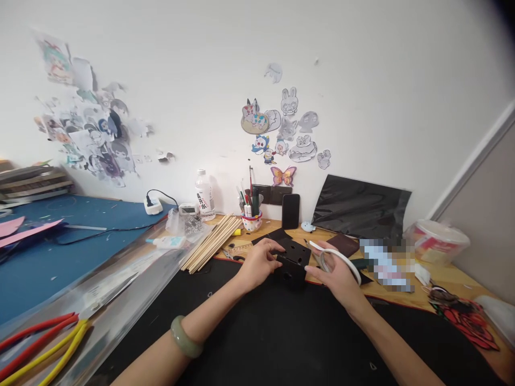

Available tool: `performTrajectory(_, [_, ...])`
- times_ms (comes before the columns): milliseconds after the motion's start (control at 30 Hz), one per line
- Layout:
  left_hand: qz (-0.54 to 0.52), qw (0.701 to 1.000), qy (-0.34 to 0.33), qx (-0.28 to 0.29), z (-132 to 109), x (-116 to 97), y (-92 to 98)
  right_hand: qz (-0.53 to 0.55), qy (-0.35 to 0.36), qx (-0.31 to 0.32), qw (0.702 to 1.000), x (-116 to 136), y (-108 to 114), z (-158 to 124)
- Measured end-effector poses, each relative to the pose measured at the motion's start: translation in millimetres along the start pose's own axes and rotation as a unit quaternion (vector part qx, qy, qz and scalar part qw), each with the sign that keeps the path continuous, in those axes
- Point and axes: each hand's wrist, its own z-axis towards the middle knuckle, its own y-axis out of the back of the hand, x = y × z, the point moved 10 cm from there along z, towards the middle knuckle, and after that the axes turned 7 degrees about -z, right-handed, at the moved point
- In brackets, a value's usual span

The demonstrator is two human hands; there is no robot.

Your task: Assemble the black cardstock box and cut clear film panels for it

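Gripping a box [293, 261] at the far edge of the mat [261, 332] with the curled left hand [257, 262]. Touching it with the half-curled right hand [338, 277], also holding a tape roll [351, 261].

Both hands [300, 268] grip a black box [293, 261]; right wears a tape roll [341, 262].

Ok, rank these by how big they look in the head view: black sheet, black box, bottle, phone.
1. black sheet, by far
2. black box, though it sits nearer the camera, so this is unsure
3. bottle
4. phone, close to the bottle
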Motion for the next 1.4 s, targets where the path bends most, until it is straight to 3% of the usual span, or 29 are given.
performTrajectory(167, [-0.006,1.0,-0.008,-0.023,-10,-17,-9.6,0.035,0.024,0.061,0.997,-17,-6,2])
performTrajectory(333, [0.027,0.999,-0.008,-0.029,-29,-43,-2.5,0.042,0.031,0.096,0.994,-3,-10,-6])
performTrajectory(400, [0.075,0.997,-0.022,-0.026,-41,-64,6.0,0.045,0.033,0.112,0.992,8,-15,-15])
performTrajectory(467, [0.212,0.975,-0.063,-0.026,-53,-92,14.4,0.055,0.03,0.14,0.988,20,-22,-28])
performTrajectory(567, [0.235,0.962,-0.131,0.037,-67,-125,11.0,0.077,0.034,0.202,0.976,37,-37,-51])
performTrajectory(633, [0.19,0.963,-0.151,0.115,-76,-131,-0.7,0.09,0.036,0.237,0.967,44,-45,-66])
performTrajectory(733, [0.131,0.959,-0.127,0.215,-87,-115,-20.5,0.101,0.027,0.266,0.958,42,-51,-81])
performTrajectory(800, [0.113,0.96,-0.105,0.233,-93,-99,-28.5,0.097,0.018,0.271,0.957,36,-52,-86])
performTrajectory(1000, [0.117,0.978,-0.037,0.17,-98,-69,-35.8,0.081,0.015,0.197,0.977,32,-29,-84])
performTrajectory(1200, [0.167,0.982,-0.028,0.089,-99,-75,-34.8,0.046,-0.063,0.012,0.997,27,22,-92])
performTrajectory(1400, [0.218,0.973,-0.04,0.068,-98,-80,-43.2,-0.017,-0.023,-0.049,0.998,26,41,-113])
